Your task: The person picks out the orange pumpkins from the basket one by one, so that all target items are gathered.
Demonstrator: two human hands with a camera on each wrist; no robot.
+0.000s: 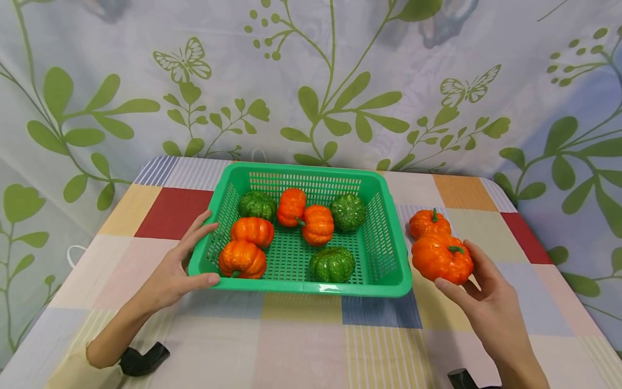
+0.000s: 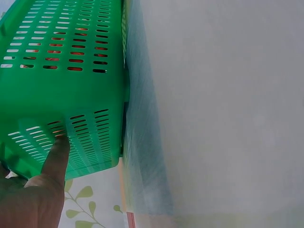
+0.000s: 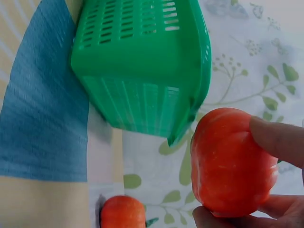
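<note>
Holding ribbed pumpkin (image 1: 441,260) beside slotted basket (image 1: 291,287)

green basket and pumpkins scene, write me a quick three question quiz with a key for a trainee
1. How many green pumpkins lie in the green basket?

2. True or false: the left hand is holding a pumpkin.

3. In the head view, where is the orange pumpkin that the right hand holds?
a) over the middle of the basket
b) outside the basket, to its right
c) outside the basket, to its left

Key: 1. three; 2. false, it touches the basket's left end; 3. b
</note>
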